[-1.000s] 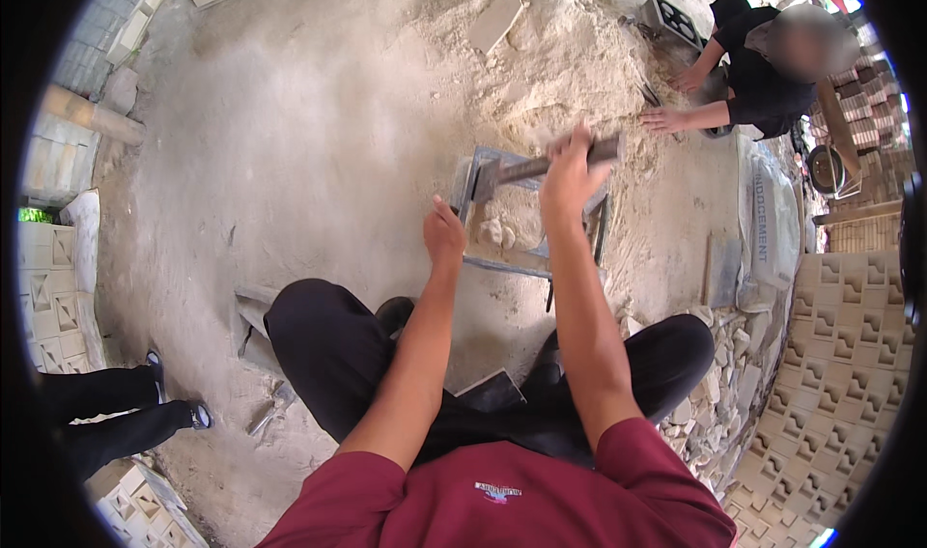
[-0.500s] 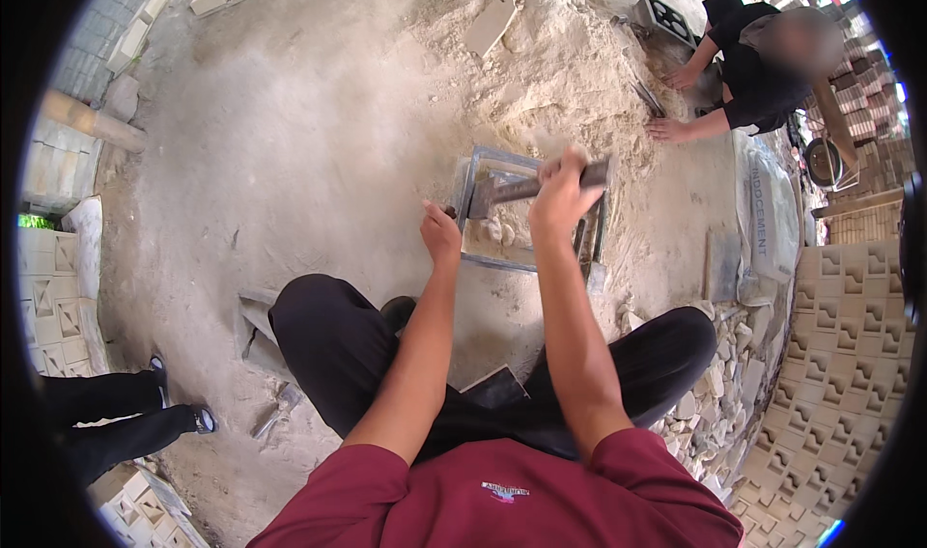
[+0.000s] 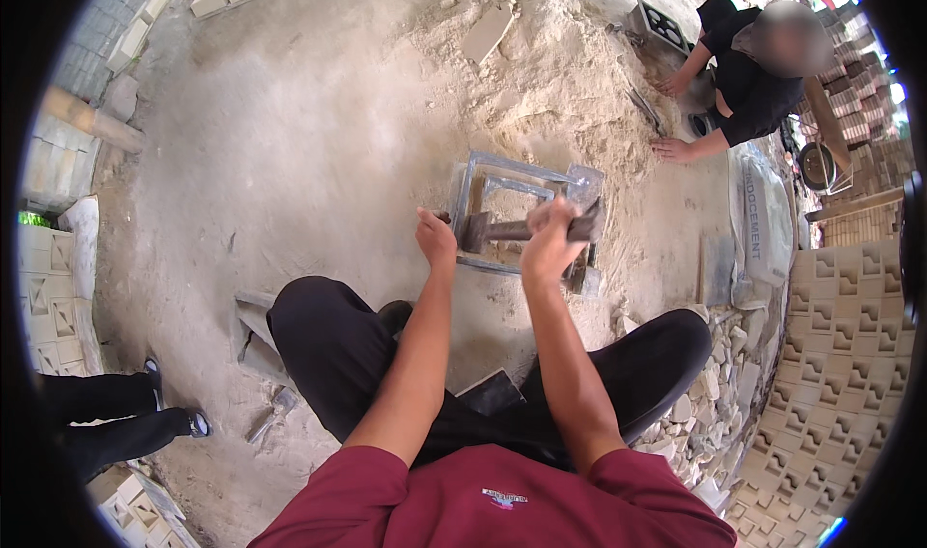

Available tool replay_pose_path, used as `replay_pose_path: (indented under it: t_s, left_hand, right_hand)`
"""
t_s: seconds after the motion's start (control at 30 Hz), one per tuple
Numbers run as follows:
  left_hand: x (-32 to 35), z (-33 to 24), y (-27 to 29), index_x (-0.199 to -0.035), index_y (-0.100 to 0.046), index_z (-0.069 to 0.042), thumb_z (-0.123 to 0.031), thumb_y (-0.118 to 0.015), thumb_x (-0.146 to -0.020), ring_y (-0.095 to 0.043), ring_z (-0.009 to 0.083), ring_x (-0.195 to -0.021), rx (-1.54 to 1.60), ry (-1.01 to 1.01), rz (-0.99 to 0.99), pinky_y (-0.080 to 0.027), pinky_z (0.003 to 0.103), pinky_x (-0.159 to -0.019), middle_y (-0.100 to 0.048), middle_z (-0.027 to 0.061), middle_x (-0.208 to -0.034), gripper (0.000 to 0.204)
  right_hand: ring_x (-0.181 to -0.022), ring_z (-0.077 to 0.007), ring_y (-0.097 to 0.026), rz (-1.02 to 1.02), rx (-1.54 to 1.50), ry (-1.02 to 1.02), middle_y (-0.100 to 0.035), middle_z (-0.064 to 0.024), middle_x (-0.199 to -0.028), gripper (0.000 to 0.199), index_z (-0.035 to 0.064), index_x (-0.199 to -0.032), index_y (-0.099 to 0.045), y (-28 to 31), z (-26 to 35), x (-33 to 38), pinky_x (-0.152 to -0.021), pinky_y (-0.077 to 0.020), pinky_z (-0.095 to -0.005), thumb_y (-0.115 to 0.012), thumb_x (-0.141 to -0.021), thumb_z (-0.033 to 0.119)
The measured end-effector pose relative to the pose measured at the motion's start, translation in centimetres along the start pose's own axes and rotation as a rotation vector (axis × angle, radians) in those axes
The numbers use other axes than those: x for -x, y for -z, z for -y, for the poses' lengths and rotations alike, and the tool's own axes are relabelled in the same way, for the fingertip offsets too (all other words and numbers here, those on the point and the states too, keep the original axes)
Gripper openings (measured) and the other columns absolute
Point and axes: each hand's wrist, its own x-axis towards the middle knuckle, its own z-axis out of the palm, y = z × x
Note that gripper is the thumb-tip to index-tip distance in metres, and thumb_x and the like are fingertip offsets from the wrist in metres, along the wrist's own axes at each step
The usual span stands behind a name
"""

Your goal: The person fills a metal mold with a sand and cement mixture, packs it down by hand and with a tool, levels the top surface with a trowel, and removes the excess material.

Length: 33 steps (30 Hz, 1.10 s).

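Note:
A rectangular grey metal mould frame point(image 3: 526, 165) lies on the dusty ground before me, with a smaller metal frame point(image 3: 519, 185) inside it. My right hand point(image 3: 550, 247) is closed round the handle of a hammer-like tool point(image 3: 507, 230); its blocky dark head is over the mould's left side. At the mould's left edge, my left hand point(image 3: 437, 239) is closed on a small dark knob point(image 3: 443, 217), which is mostly hidden by the fingers. A flat grey metal plate point(image 3: 585, 183) shows just beyond my right hand, at the mould's far right corner.
Pale sand point(image 3: 550, 75) is heaped beyond the mould, with a flat slab point(image 3: 488, 33) on it. A co-worker point(image 3: 763, 75) crouches at far right by a patterned block mould point(image 3: 662, 24). Rubble point(image 3: 710, 384) lies by my right knee. Another person's legs point(image 3: 116, 413) stand at left.
My right hand has come lower and slightly left with the hammer-like tool, whose head has dropped toward the near side of the mould. My left hand has barely moved.

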Motion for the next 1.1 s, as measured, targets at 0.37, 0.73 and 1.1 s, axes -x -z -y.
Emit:
replay_pose_path:
  t_s: [0.37, 0.73, 1.1]
  left_hand:
    - [0.6, -0.8, 0.4, -0.074, -0.068, 0.003, -0.043, -0.021, -0.100, -0.064, 0.0371, -0.084, -0.053, 0.041, 0.011, -0.044, 0.044, -0.086, -0.069, 0.0183, -0.076, 0.071]
    - [0.5, -0.3, 0.2, -0.074, -0.067, 0.004, -0.042, -0.021, -0.101, -0.064, 0.0403, -0.080, 0.004, 0.019, 0.016, -0.045, 0.048, -0.083, -0.068, 0.0196, -0.076, 0.070]
    - [0.3, 0.2, 0.4, -0.075, -0.066, 0.004, -0.042, -0.022, -0.101, -0.064, 0.0402, -0.081, -0.023, -0.006, 0.018, -0.046, 0.047, -0.080, -0.068, 0.0202, -0.076, 0.069]
  right_hand:
    - [-0.053, -0.0063, -0.036, 0.051, -0.112, -0.093, -0.043, 0.0025, -0.059, 0.029, 0.0090, -0.069, -0.040, -0.9, -0.2, 0.3, -0.048, -0.0284, -0.0244, -0.047, -0.097, 0.011]
    - [-0.054, -0.0040, -0.037, -0.007, -0.090, 0.003, -0.042, 0.0035, -0.061, 0.027, 0.0059, -0.069, -0.043, -1.9, -1.1, -0.7, -0.047, -0.0281, -0.0233, -0.050, -0.096, 0.007]
    - [-0.053, -0.0023, -0.037, 0.032, -0.101, 0.027, -0.042, 0.0050, -0.060, 0.027, 0.0064, -0.071, -0.042, -4.9, -0.4, -4.6, -0.045, -0.0269, -0.0231, -0.052, -0.096, 0.007]
